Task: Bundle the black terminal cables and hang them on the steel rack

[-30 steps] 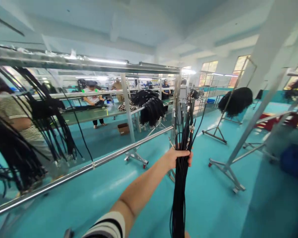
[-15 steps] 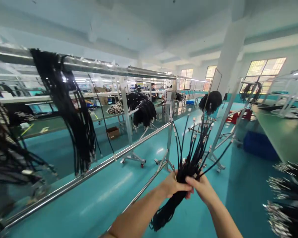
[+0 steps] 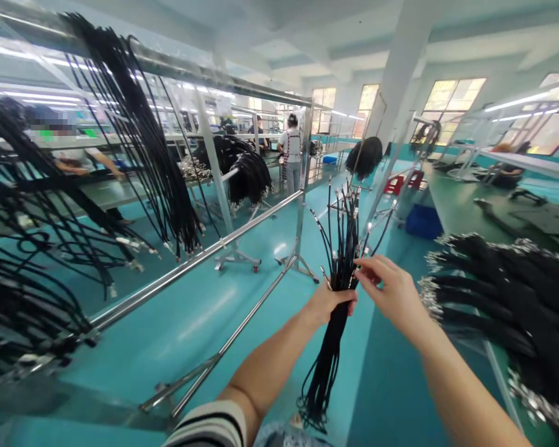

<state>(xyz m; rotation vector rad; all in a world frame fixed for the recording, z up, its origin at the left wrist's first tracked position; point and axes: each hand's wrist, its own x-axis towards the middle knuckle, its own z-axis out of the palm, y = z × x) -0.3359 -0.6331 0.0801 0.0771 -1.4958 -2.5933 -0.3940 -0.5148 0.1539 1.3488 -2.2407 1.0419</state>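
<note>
My left hand (image 3: pixel 332 301) is wrapped around a bundle of black cables (image 3: pixel 337 335) in front of me. Their upper ends fan out above the fist, with metal tips, while the lower part hangs down toward the floor in loops. At the right side of the bundle is my right hand (image 3: pixel 388 282), thumb and forefinger brought together at a cable among the upper strands. The exact spot between those fingertips is hard to make out.
A metal rack (image 3: pixel 260 217) on my left carries long hanging black cables (image 3: pixel 144 136). To the right, a green table (image 3: pixel 456 198) bears piled cable bundles (image 3: pixel 502 298). A blue bin (image 3: pixel 423 221) sits on the floor. A person (image 3: pixel 291 149) stands farther back.
My right hand has come off the bundle's middle and moved up to its right side. The bundle hangs more upright in my left hand. The view has turned right and down.
</note>
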